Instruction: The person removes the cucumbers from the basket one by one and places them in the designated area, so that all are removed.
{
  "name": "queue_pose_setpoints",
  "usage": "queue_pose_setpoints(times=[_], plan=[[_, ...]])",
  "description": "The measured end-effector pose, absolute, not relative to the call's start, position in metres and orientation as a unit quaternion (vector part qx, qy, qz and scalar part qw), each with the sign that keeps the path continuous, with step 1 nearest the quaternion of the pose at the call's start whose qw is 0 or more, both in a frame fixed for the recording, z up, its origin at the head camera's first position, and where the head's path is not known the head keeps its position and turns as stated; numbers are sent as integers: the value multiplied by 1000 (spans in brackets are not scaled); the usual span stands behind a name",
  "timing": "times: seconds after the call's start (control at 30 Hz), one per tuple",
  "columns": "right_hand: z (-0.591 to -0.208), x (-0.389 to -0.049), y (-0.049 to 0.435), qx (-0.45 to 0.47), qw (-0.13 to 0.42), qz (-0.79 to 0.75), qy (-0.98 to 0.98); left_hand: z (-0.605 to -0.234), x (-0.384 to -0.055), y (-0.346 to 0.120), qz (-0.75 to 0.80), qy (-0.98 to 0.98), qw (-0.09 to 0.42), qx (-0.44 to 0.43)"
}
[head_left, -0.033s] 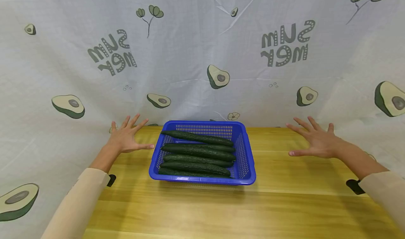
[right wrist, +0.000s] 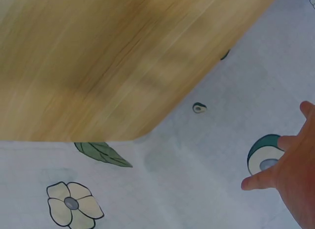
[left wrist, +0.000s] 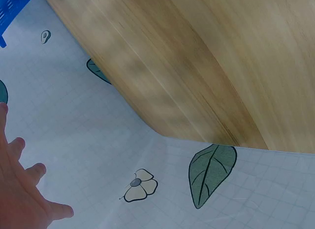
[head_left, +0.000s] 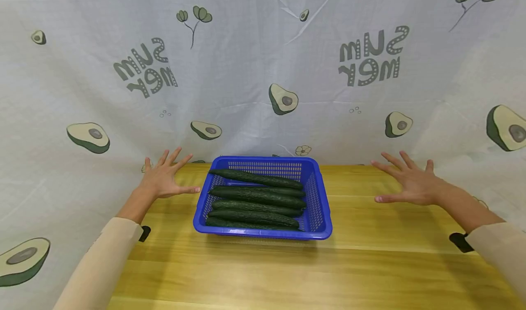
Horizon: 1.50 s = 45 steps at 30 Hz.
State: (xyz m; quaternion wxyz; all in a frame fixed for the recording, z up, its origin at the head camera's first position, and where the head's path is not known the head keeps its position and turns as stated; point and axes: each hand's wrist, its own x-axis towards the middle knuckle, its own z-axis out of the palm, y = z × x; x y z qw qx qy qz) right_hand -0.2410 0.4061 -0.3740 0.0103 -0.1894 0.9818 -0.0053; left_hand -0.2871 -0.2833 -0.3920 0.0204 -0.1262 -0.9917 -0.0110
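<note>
Several long dark green cucumbers (head_left: 258, 197) lie side by side in a blue plastic basket (head_left: 263, 235) with slotted walls. To the basket's left, my left hand (head_left: 162, 180) is spread wide, its thumb pointing at the basket's side and nothing in its grasp. Farther off on the right, my right hand (head_left: 415, 184) is likewise spread, holding nothing. Part of the left hand (left wrist: 22, 189) shows in the left wrist view, with a corner of the basket (left wrist: 12, 10) at upper left. In the right wrist view the right hand (right wrist: 293, 170) appears at the right edge.
The basket stands near the back edge of a wooden table (head_left: 263, 273). Behind it hangs a pale cloth (head_left: 246, 63) printed with avocados, flowers and lettering. In both wrist views the table's rounded corner (right wrist: 140, 133) shows against this cloth.
</note>
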Motion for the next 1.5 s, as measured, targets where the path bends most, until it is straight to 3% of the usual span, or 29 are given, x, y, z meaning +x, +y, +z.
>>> queue_pose_setpoints(times=[0.57,1.03,1.5], plan=[[-361,-248,386,-176,-9,-37,984,-394,-290,-281,-46,-986,25,-156],[-352,-267,308,-222,3,-112,969,-412,-281,-269,-192,-965,25,-179],[-354,-285,231,-292,14,-164,942,-442,-280,-242,-367,-911,-21,-188]])
